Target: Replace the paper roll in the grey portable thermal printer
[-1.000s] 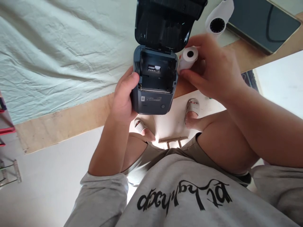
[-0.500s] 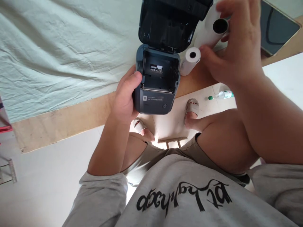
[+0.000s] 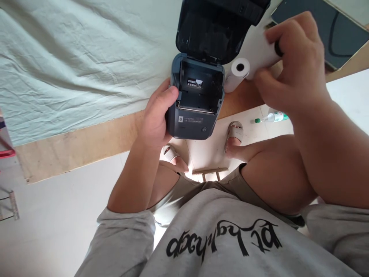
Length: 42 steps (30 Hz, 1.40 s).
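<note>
The open label printer (image 3: 196,100) is gripped at its side by the left hand (image 3: 157,117), while a white tube (image 3: 258,48) is clasped by the right hand (image 3: 291,65) just beside it, above a paper roll (image 3: 238,72).

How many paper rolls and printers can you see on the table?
White paper rolls: 2, a small roll lying on the wooden table and a bigger roll in the right hand.
Dark grey plastic printers with the lid open: 1, held by the left hand.
Total: 3
</note>
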Each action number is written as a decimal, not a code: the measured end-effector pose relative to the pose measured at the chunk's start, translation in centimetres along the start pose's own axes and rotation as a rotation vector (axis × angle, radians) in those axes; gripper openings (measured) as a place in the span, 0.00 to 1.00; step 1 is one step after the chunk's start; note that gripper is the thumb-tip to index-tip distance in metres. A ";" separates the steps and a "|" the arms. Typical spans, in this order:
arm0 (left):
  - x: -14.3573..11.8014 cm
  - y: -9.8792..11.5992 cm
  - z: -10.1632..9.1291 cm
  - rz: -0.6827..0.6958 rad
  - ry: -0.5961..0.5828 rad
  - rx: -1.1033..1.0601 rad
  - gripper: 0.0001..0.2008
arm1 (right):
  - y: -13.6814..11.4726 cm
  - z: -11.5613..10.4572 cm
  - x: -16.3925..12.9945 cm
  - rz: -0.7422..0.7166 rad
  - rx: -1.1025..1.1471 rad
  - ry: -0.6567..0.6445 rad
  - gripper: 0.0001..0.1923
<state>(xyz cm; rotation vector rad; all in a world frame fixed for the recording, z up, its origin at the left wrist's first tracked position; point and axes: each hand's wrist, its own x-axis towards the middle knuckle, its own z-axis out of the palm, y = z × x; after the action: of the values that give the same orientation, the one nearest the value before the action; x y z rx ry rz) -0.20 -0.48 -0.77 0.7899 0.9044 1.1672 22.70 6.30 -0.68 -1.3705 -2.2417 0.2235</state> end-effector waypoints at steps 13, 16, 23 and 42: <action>0.1 -0.4 -0.1 0.018 0.001 -0.047 0.17 | -0.3 -0.3 -0.4 0.031 0.066 0.007 0.21; 0.1 -0.4 -0.2 0.027 -0.002 -0.045 0.19 | 0.0 0.0 -0.2 0.051 0.023 0.052 0.16; 0.1 -0.2 0.1 0.003 0.029 -0.007 0.17 | 0.3 0.1 -0.5 0.050 0.215 0.034 0.33; 0.0 -0.4 0.1 0.011 0.003 -0.014 0.18 | 0.0 0.0 -0.8 0.080 -0.015 0.041 0.26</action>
<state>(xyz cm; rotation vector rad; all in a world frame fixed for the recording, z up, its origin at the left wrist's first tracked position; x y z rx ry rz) 0.08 -0.53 -1.06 0.7828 0.8942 1.1839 23.01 5.66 -0.94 -1.4607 -2.1618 0.2047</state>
